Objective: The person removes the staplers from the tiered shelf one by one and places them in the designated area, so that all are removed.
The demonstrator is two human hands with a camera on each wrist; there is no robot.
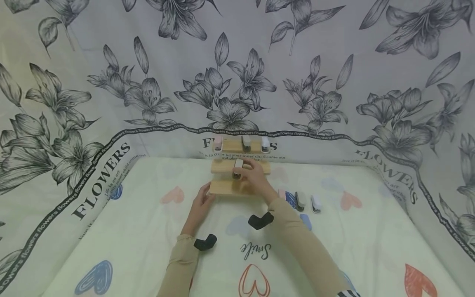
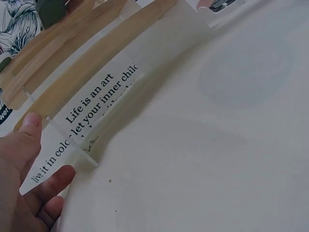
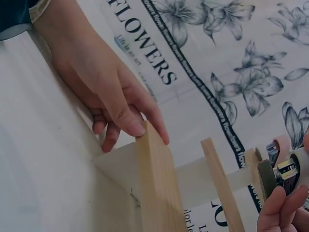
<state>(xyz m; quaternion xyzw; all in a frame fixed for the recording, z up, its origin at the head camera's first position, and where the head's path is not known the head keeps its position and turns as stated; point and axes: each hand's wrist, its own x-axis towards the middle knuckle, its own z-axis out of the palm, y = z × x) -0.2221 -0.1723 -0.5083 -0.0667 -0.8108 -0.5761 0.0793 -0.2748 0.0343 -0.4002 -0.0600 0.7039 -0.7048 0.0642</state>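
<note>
A three-step wooden display stand [image 1: 226, 187] with see-through side panels stands near the back of the table. My left hand [image 1: 202, 203] grips the left end of its lowest board; in the left wrist view the thumb lies on the board [image 2: 96, 72] and the other fingers curl by the side panel [image 2: 72, 140]. My right hand [image 1: 254, 173] holds a small stapler [image 1: 238, 166] over the middle step. In the right wrist view this stapler [image 3: 266, 180] shows a dark green part and metal, with fingertips around it. On the top step sit a pink stapler [image 1: 218, 143], a grey-green stapler [image 1: 246, 143] and a white stapler [image 1: 265, 144].
Right of the stand, a pink stapler [image 1: 282, 194], a grey-green stapler [image 1: 299, 201] and a white stapler [image 1: 316, 204] lie on the pale printed cloth [image 1: 141, 231]. A flower-printed curtain [image 1: 237, 82] hangs close behind the stand.
</note>
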